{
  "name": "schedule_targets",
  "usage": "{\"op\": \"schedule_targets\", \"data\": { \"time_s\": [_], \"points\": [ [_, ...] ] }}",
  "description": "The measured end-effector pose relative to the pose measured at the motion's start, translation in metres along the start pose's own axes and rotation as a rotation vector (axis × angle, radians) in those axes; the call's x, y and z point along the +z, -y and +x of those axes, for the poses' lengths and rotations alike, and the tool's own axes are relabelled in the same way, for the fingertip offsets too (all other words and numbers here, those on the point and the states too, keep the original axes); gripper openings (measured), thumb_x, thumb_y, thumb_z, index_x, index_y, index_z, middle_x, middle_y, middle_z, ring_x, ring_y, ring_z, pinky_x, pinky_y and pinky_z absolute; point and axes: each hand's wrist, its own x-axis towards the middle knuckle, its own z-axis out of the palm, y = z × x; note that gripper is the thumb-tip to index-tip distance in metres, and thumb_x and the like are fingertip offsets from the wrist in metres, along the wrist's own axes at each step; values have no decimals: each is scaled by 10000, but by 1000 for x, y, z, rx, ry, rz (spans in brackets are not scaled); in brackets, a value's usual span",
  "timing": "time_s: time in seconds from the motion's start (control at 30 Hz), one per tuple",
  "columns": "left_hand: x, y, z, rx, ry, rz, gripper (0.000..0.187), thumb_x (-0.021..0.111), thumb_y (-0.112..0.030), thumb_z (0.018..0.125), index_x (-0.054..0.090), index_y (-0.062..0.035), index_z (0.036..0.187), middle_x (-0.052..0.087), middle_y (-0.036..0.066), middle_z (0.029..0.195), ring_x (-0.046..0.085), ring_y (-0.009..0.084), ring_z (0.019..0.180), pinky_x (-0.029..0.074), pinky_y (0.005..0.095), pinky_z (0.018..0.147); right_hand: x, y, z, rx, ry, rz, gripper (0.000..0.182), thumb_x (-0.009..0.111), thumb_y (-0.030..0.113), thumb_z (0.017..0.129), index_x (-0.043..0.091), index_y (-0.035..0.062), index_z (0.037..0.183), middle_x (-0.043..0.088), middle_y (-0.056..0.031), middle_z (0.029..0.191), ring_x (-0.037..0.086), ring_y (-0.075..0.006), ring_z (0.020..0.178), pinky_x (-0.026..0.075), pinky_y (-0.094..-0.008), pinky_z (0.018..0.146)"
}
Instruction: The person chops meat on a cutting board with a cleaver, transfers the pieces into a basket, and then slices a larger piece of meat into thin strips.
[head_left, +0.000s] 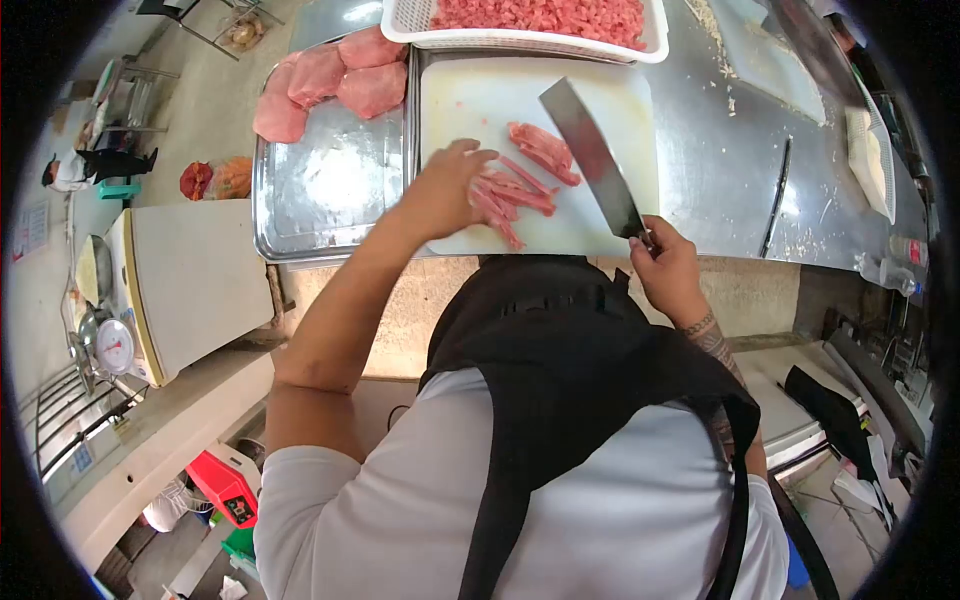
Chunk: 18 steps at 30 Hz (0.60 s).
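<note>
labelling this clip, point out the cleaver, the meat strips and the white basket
cleaver (590,155), head view, middle of the blade
meat strips (520,190), head view, middle of the pile on the cutting board
white basket (520,40), head view, near rim

I note a glossy steel cleaver (590,158), a matt white plastic cutting board (470,100), a dented shiny metal tray (330,190), and moist raw meat strips (515,190).

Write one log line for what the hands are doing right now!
left hand: on meat strips | right hand: holds cleaver | cutting board: under strips
</note>
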Motion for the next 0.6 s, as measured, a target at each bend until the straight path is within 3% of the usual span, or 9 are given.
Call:
{"op": "schedule_targets", "data": {
  "time_s": [0.17, 0.3, 0.4, 0.5, 0.6],
  "points": [
    [35, -7, -1, -33, 151, 130, 762, 971, -183, 647, 660, -113, 1340, 582, 137, 1381, 557, 360, 1261, 497, 466, 1071, 15, -18, -2, -6, -171, 115, 272, 699, 146, 983, 695, -2, 1212, 665, -93, 735, 586, -108, 642, 521, -322, 640],
    [43, 1, -4, 83, 211, 56, 781, 976, -168, 590, 676, -119, 1310, 587, 125, 1343, 548, 350, 1261, 503, 464, 1060, 28, -47, 0, -9, -191, 146, 275, 695, 146, 989, 688, -11, 1215, 653, -96, 738, 578, -120, 637, 515, -326, 632],
    [48, 6, 1, 216, 246, -15, 768, 965, -224, 613, 666, -147, 1316, 591, 111, 1339, 549, 358, 1248, 483, 489, 1077, 32, -50, 0, -42, -190, 105, 285, 694, 154, 988, 682, -1, 1228, 666, -118, 759, 611, -150, 650, 523, -337, 644],
    [46, 2, 14, 466, 10, 117, 710, 918, -338, 704, 646, -145, 1331, 602, 115, 1321, 549, 375, 1238, 450, 521, 1102, 29, -42, 0, -43, -167, 57, 291, 683, 159, 994, 672, 9, 1243, 679, -143, 782, 645, -197, 662, 531, -351, 658],
    [59, 11, 26, 561, 49, 25, 667, 845, -455, 792, 632, -133, 1336, 611, 121, 1287, 554, 380, 1226, 445, 530, 1070, 29, -36, 3, -45, -147, 34, 287, 662, 158, 1003, 664, 12, 1250, 689, -161, 799, 671, -236, 673, 540, -366, 668]
  ]
}}
